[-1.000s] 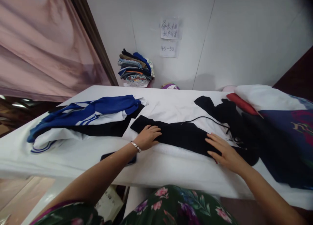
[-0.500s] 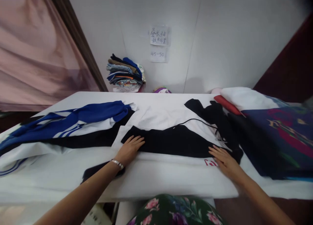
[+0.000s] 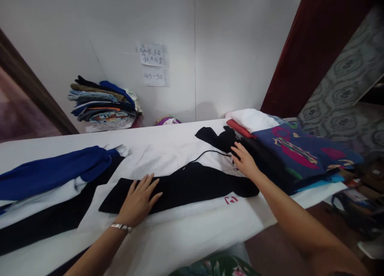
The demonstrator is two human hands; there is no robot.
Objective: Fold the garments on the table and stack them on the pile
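Over one drawstring garment (image 3: 195, 184): one left hand (image 3: 138, 201), one right hand (image 3: 246, 163).

Upper wall sheet (image 3: 155, 56): "叠长袖秋冬外套"; lower sheet (image 3: 156, 77): "45-50"

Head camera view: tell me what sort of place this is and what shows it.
Probably an indoor clothes-handling workspace: a black-and-white garment is spread on a long white table, a stack of folded clothes stands behind, and handwritten papers hang on the wall.
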